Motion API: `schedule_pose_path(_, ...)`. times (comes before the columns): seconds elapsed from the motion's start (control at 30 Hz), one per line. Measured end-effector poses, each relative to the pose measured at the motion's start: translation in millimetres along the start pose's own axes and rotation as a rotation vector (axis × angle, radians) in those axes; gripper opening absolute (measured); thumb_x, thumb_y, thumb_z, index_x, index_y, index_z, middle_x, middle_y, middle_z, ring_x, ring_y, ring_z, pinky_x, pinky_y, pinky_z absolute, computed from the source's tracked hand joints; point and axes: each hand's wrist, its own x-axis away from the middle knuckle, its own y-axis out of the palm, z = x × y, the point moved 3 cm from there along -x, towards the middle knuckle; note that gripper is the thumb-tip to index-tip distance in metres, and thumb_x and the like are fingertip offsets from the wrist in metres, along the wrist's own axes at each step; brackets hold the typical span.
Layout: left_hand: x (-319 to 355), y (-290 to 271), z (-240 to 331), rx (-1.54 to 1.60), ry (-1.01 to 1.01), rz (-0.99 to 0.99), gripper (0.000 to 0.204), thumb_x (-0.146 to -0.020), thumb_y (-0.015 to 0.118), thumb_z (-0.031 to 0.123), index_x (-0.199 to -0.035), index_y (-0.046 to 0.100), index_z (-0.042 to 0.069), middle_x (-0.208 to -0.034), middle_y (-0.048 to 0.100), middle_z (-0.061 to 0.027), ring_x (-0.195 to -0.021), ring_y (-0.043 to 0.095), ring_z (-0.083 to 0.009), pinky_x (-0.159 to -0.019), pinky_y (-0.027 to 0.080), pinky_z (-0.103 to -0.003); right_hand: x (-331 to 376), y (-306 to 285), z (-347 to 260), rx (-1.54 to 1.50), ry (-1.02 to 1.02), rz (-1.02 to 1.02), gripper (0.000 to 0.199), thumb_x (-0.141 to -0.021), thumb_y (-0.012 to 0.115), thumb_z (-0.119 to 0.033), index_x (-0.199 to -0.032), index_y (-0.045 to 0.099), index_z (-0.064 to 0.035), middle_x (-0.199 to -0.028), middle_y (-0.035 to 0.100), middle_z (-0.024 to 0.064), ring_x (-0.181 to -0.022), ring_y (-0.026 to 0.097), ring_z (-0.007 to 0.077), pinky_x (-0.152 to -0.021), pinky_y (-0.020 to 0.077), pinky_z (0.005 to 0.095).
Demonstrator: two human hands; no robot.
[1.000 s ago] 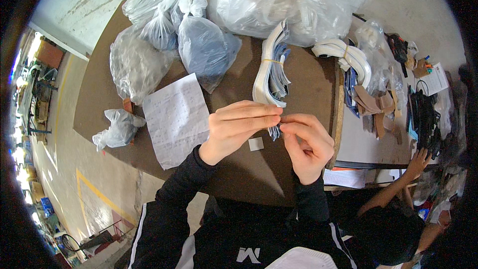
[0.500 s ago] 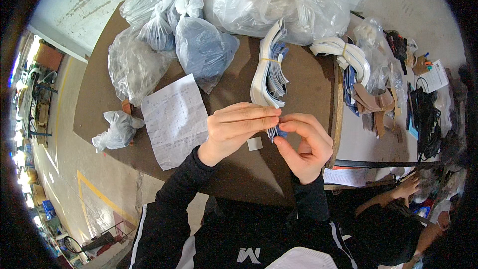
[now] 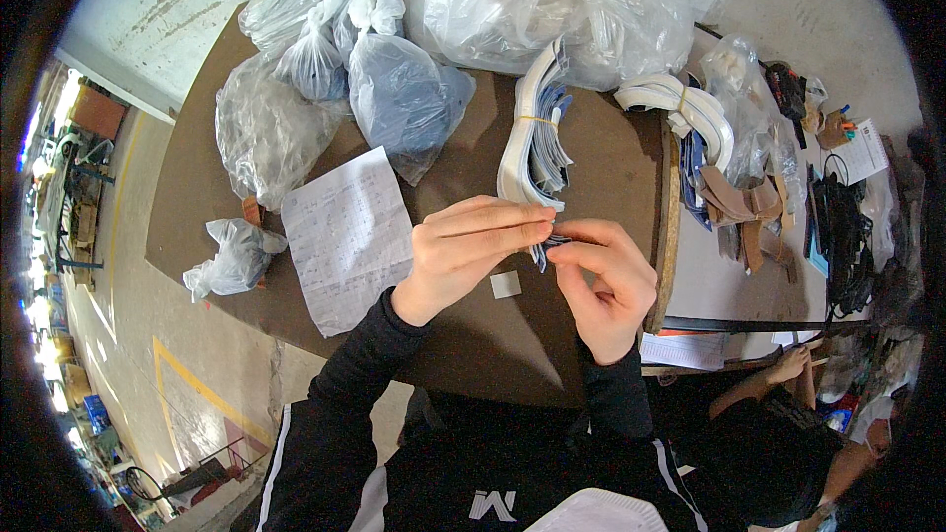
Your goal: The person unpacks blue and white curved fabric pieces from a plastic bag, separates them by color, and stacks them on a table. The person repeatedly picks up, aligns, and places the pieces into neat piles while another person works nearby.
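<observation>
Between my hands, over the brown table, is a small stack of thin blue and white pieces [image 3: 538, 255]. My left hand [image 3: 473, 246] grips the stack, its fingers straight and pressed together over most of it. At the stack's right edge my right hand [image 3: 609, 276] pinches with thumb and forefinger. Just beyond my fingertips stands a curved bundle of white and blue strips [image 3: 519, 153], tied with a yellow rubber band. A small white square [image 3: 506, 284] lies on the table below the stack.
Tied plastic bags [image 3: 406, 89] and a large clear bag [image 3: 552, 10] fill the far side. A handwritten sheet [image 3: 347, 236] lies left of my hands. Another banded strip bundle [image 3: 690, 110] rests at the table's right edge. A co-worker's arm [image 3: 769, 381] is at lower right.
My right thumb and forefinger have risen slightly and closed in on the stack's edge. Less of the stack's blue side shows. The co-worker's hand at lower right has shifted.
</observation>
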Motion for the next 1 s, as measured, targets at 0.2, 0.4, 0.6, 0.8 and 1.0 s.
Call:
schedule_pose_path(0.2, 0, 0, 0, -0.016, -0.043, -0.029, 0.024, -0.072, 0.070, 0.000, -0.096, 0.072, -0.003, -0.104, 0.070, -0.0152, -0.091, 0.068, -0.0285, -0.076, 0.055, -0.034, -4, 3, -2, -0.009, -0.024, 0.018, 0.018, -0.074, 0.069, 0.007, -0.091, 0.068, 0.0011, -0.096, 0.067, 0.0141, -0.086, 0.067, 0.0252, -0.075, 0.0522, 0.0300)
schedule_pose_path(0.4, 0, 4, -4, -0.056, -0.083, -0.087, 0.030, -0.069, 0.069, -0.003, -0.099, 0.072, 0.001, -0.104, 0.068, -0.0123, -0.094, 0.065, -0.0283, -0.082, 0.052, -0.037, 4, 8, 19, -0.106, 0.164, 0.090, 0.023, -0.077, 0.070, 0.002, -0.100, 0.064, 0.0005, -0.097, 0.066, 0.0137, -0.088, 0.067, 0.0252, -0.078, 0.0517, 0.0309)
schedule_pose_path(0.6, -5, 21, -22, -0.167, -0.372, -0.210, 0.052, -0.069, 0.073, 0.001, -0.120, 0.062, 0.003, -0.124, 0.059, -0.0132, -0.112, 0.056, -0.0300, -0.095, 0.045, -0.036, 0, 3, 40, 0.022, 0.331, 0.148, 0.024, -0.084, 0.067, -0.001, -0.108, 0.063, 0.0007, -0.097, 0.065, 0.0096, -0.089, 0.064, 0.0178, -0.080, 0.0492, 0.0280)
schedule_pose_path(0.8, -15, 34, -114, -0.336, -0.972, -0.122, 0.065, -0.084, 0.068, 0.045, -0.119, 0.056, -0.009, -0.122, 0.057, -0.0272, -0.116, 0.055, -0.0354, -0.098, 0.043, -0.039, 5, -14, 68, -0.791, 0.655, 0.445, 0.028, -0.095, 0.061, -0.015, -0.119, 0.062, 0.0006, -0.105, 0.067, 0.0056, -0.091, 0.061, 0.0101, -0.081, 0.0489, 0.0226)
schedule_pose_path(1.0, -8, 59, -140, -0.275, -0.870, -0.193, 0.059, -0.077, 0.069, 0.044, -0.105, 0.058, -0.008, -0.101, 0.062, -0.0258, -0.098, 0.060, -0.0361, -0.086, 0.046, -0.039, 9, -16, 86, -1.372, 0.815, 0.362, 0.025, -0.099, 0.054, -0.017, -0.117, 0.058, -0.0007, -0.108, 0.064, 0.0106, -0.091, 0.063, 0.0152, -0.084, 0.0551, 0.0278)
